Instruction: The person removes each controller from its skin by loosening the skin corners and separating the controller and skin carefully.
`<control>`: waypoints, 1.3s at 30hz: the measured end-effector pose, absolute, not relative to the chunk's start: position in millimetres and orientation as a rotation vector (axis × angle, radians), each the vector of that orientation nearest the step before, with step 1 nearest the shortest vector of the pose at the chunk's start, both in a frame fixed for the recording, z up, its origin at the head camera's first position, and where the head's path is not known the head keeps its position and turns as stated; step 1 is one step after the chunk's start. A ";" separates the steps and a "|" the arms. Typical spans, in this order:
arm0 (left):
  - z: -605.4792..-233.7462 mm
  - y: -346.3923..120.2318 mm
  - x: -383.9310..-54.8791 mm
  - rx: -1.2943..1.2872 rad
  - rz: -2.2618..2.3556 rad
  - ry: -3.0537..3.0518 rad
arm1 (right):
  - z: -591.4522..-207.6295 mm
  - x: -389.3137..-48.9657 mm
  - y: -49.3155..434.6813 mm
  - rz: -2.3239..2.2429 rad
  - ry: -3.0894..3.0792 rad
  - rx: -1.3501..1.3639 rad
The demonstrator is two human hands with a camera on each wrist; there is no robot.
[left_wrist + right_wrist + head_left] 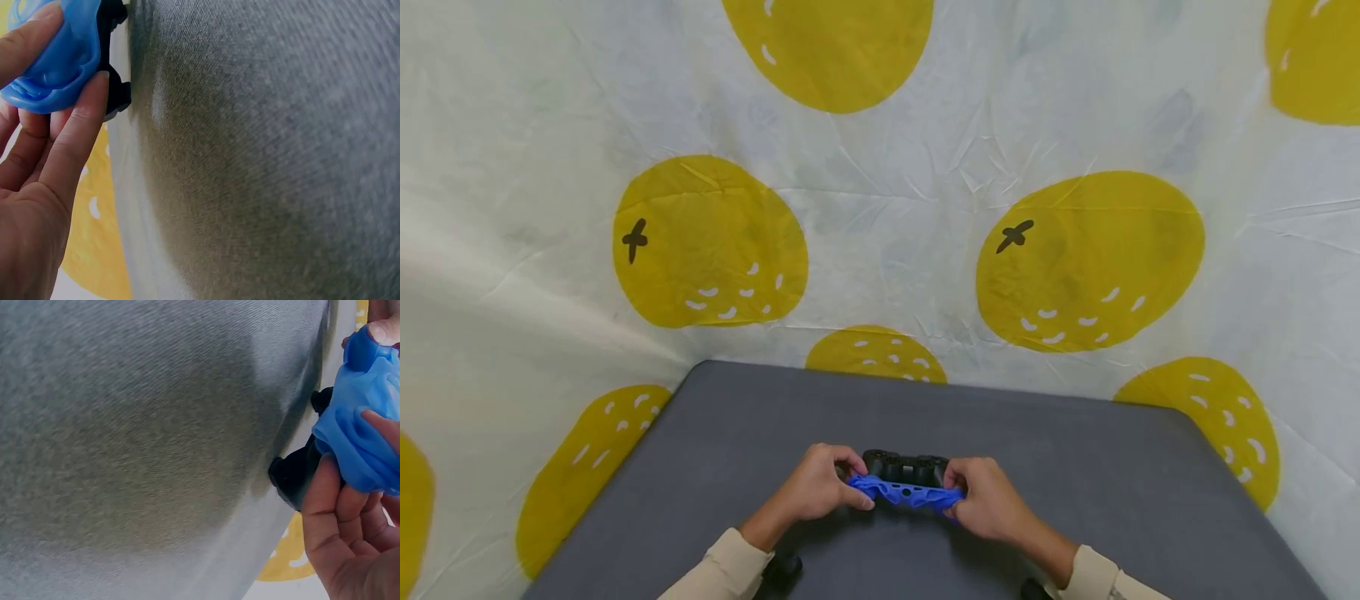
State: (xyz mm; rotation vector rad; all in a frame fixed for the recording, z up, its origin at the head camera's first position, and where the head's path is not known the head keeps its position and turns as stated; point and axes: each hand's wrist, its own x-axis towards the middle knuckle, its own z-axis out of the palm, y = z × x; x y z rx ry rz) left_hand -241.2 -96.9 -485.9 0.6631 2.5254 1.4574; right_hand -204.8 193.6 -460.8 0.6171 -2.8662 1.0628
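Observation:
Both hands hold a soft blue silicone controller skin (917, 497) stretched sideways between them, its cut-out holes showing along the middle. My left hand (820, 485) pinches one end, thumb on the near side and fingers behind. At the other end my right hand (988, 500) grips it the same way. Just beyond the skin lies a black game controller (907, 468), partly covered by it in the head view. The left wrist view shows the skin (65, 59) bulging under the thumb. Loose folds of the skin (362, 419) appear in the right wrist view, the controller (294, 478) behind.
A dark grey table (790, 408) spreads beneath the hands. White cloth (895, 250) printed with yellow fruit hangs behind and beside it. Near the left sleeve, a small black object (784, 568) shows below the wrist.

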 end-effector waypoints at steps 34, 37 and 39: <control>-486.0 -102.5 -235.8 0.600 1.496 2.484 | -441.9 -195.5 178.0 1.006 -3.014 0.528; -487.1 -103.4 -235.2 0.606 1.502 2.469 | -443.2 -195.4 177.6 0.987 -3.025 0.528; -488.2 -104.4 -234.4 0.612 1.505 2.455 | -444.4 -195.1 177.4 0.974 -3.034 0.532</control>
